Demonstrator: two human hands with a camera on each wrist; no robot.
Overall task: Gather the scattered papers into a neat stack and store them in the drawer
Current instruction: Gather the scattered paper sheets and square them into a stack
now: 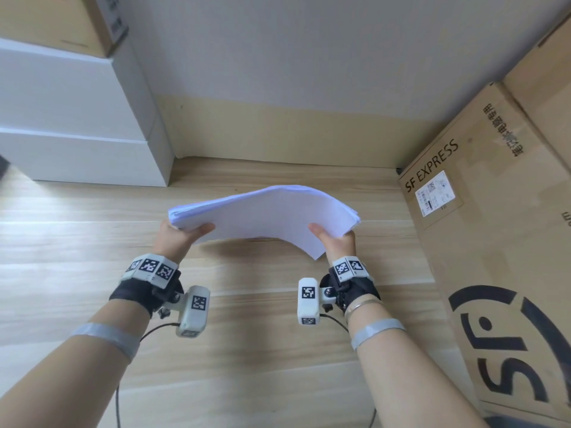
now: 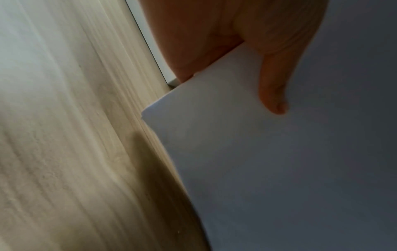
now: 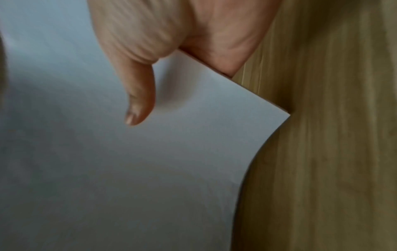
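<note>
A stack of white papers (image 1: 265,211) hangs above the wooden desk (image 1: 92,242), arched upward in the middle. My left hand (image 1: 182,233) grips its left edge with the thumb on top. My right hand (image 1: 333,239) grips the right edge the same way. In the left wrist view the left thumb lies flat on the top sheet (image 2: 279,169), and the other fingers are hidden under the stack. The right wrist view shows the right thumb pressed on the paper (image 3: 107,169) near its corner. No drawer is in view.
White boxes (image 1: 77,118) are stacked at the back left of the desk, with a cardboard box on top. Large SF Express cartons (image 1: 494,242) line the right side. A wall (image 1: 309,72) closes the back.
</note>
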